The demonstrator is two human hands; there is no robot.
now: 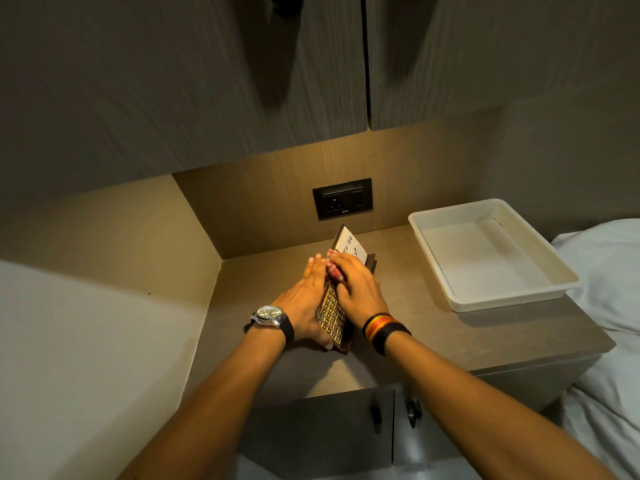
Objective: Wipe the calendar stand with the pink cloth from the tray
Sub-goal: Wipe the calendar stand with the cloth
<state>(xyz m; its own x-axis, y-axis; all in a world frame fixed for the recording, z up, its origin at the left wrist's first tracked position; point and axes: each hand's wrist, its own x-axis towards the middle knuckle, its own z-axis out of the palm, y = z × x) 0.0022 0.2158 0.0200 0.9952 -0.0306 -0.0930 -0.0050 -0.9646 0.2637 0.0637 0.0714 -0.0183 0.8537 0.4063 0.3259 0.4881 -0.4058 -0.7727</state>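
Person stands at a bedside cabinet, both arms reaching in over the grey tabletop [433, 327]. Calendar stand [333, 318] sits mid-tabletop, dark brown frame, tilted, gold date grid facing up toward the camera. White note card [350, 244] with handwriting shows at its far end, just below the black wall socket [343, 199].

Left hand [306, 299] lies flat against the left side of the stand, fingers straight and together, thumb tucked under near the bottom edge; bracing it, not wrapped around it. Wristwatch [269, 315] with dark strap on that wrist.

Right hand [356, 287] sits on top of the stand's upper half, fingers curled down over the pink cloth [335, 270], pressing it onto the stand. Cloth is bunched, pink with white check, only bits peeking out between the two hands and past the fingertips near the note card. Striped band [382, 327], black, yellow and red, on the right wrist.

White tray [491, 299] sits to the right at the tabletop's back corner, well apart from the stand; no cloth in it. Bed with white sheet [609, 271] just beside the cabinet on the right. Cabinet doors [391, 424] with two dark handles below the tabletop. Wood-grain cupboard doors [242, 81] overhead.
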